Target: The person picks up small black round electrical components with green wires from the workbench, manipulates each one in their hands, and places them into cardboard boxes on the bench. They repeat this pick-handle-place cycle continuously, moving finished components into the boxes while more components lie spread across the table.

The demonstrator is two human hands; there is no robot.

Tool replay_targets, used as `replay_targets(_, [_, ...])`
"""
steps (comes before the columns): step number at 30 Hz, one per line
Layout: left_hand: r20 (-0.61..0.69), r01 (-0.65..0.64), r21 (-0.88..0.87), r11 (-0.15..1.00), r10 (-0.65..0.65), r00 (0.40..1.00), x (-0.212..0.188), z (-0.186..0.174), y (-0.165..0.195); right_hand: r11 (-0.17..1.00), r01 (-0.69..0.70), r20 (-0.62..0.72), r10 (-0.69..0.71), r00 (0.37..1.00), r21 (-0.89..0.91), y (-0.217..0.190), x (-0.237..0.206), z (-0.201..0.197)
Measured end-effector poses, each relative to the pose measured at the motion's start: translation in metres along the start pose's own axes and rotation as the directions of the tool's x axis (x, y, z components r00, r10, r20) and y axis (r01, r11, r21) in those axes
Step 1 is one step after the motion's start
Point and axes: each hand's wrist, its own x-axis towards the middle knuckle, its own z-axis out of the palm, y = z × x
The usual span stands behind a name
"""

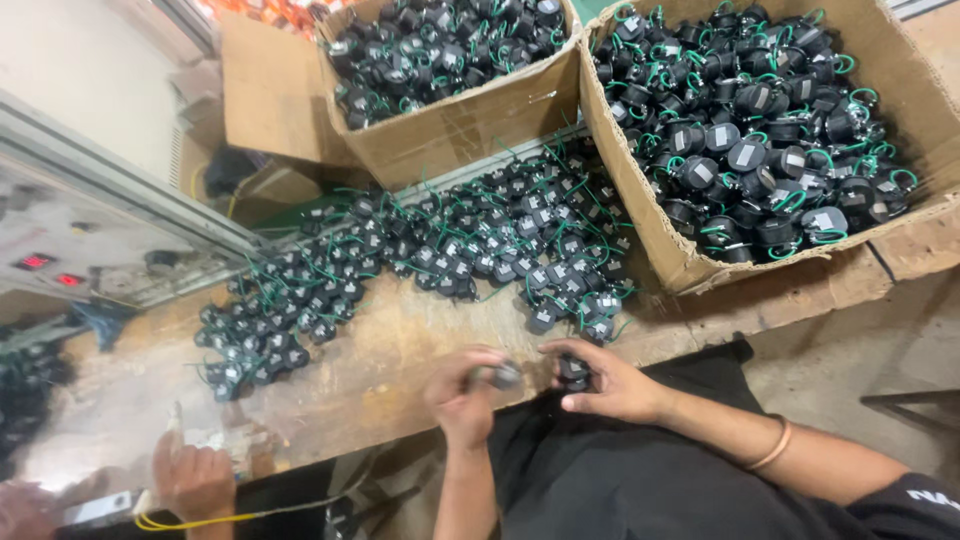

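My left hand [462, 395] is closed around a small dark round part [506, 375] at the near edge of the worn wooden bench [400, 350]. Just to its right, my right hand [610, 385] grips another black round part [573, 372]; a band circles that wrist. The two hands nearly touch. Beyond them, several identical black round parts with green wires [480, 245] lie spread in a long heap across the bench.
Two open cardboard boxes, one at the right [690, 265] and one at the back [470, 125], are full of the same parts. Another person's hand [195, 480] rests at the lower left beside a yellow cable [190, 520]. A panel with red displays [45, 268] stands at the left.
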Motion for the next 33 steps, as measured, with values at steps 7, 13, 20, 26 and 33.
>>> replay_targets(7, [0.282,-0.261,0.194,0.946,0.201,0.938,0.003,0.041,0.024,0.987,-0.152,0.003,0.152,0.988,0.051,0.005,-0.003,0.004])
replay_targets(13, [0.379,-0.169,0.218,0.961,0.076,0.922,-0.009,0.029,0.018,0.774,0.091,-0.125,-0.216,0.968,-0.626,-0.004,0.000,-0.004])
replay_targets(20, [0.131,0.113,0.174,0.978,-0.136,0.982,-0.020,0.047,0.012,0.795,0.031,-0.084,-0.103,0.991,-0.606,-0.014,0.002,0.004])
replay_targets(26, [0.279,-0.073,0.491,0.868,-0.078,0.957,-0.014,0.039,0.019,0.882,0.054,-0.086,-0.106,0.991,-0.467,-0.010,-0.005,-0.004])
replay_targets(33, [-0.314,0.227,0.313,0.922,-0.125,0.941,0.016,-0.050,0.000,0.863,0.131,0.001,-0.149,0.989,-0.488,-0.061,-0.026,-0.032])
